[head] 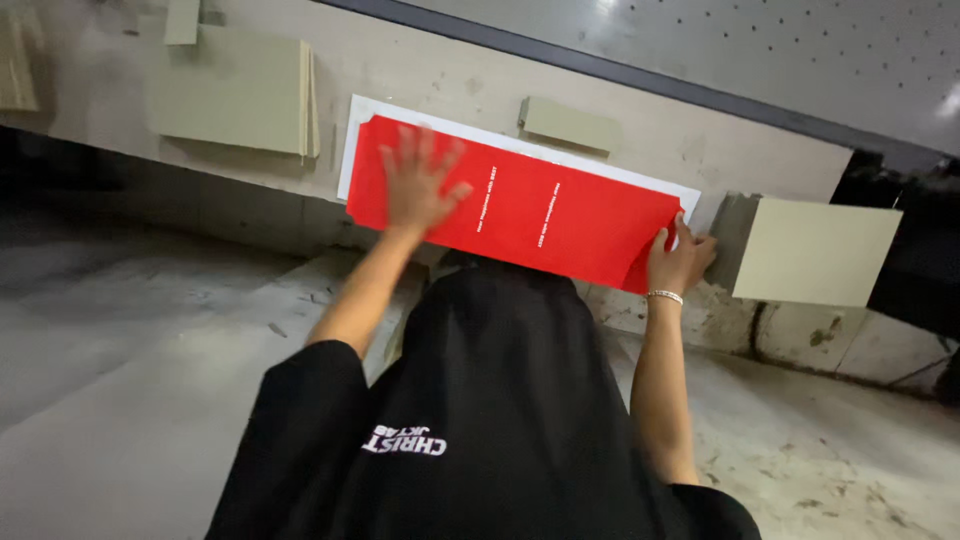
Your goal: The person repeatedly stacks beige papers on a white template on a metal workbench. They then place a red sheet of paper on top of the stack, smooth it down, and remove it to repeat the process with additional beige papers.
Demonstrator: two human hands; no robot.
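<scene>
While I look down past the black shirt (500, 420) from the head camera, I see my left hand (418, 185) pressed flat on the red sheet (520, 215), fingers spread apart and blurred, near the sheet's left end. My right hand (678, 262) is closed on the sheet's right lower corner, thumb on top and fingers curled around the edge, with a thin silver bracelet (664, 295) at the wrist. The red sheet is a long rectangle lying on the beige tabletop (420, 75), its near edge reaching the tabletop's front edge; two short lines of small white print run across its middle. Under it lies a white sheet (600, 165) of about the same shape, showing as a narrow border along the far side and both ends. Beyond the left hand sits a stack of pale olive cardboard pieces (235, 90), square and plain. Just past the far edge of the white sheet lies a small olive strip (570, 124). To the right of my right hand, a cream square card (818, 252) hangs out over the tabletop's edge. Grey concrete floor (130, 370) shows below.
</scene>
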